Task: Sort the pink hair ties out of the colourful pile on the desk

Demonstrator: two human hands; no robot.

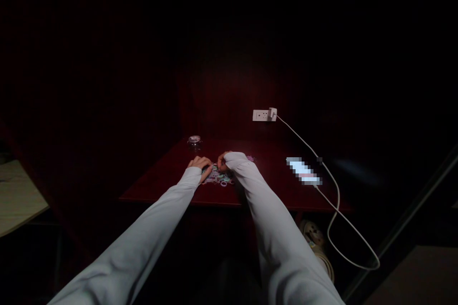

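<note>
A loose heap of small coloured elastic bands (219, 177) lies on the dark red tabletop (161, 186), with rings of white, purple and teal among them. At the heap's left edge rests my left hand (201, 164), its fingers bent over the bands and the thumb apart from them. My right hand (223, 161) is at the heap's right far side with fingers curled downward. The white sleeve covers part of it, and whatever its fingertips hold is hidden. A few purple bands (251, 158) show just beyond the right sleeve.
A small clear round container (194, 141) stands at the back left of the table. On the right lies a lit phone (303, 171), its white cable (304, 139) running to a charger in the wall socket (260, 115). Beneath the table's right side sits a beige clog-like shoe (312, 232).
</note>
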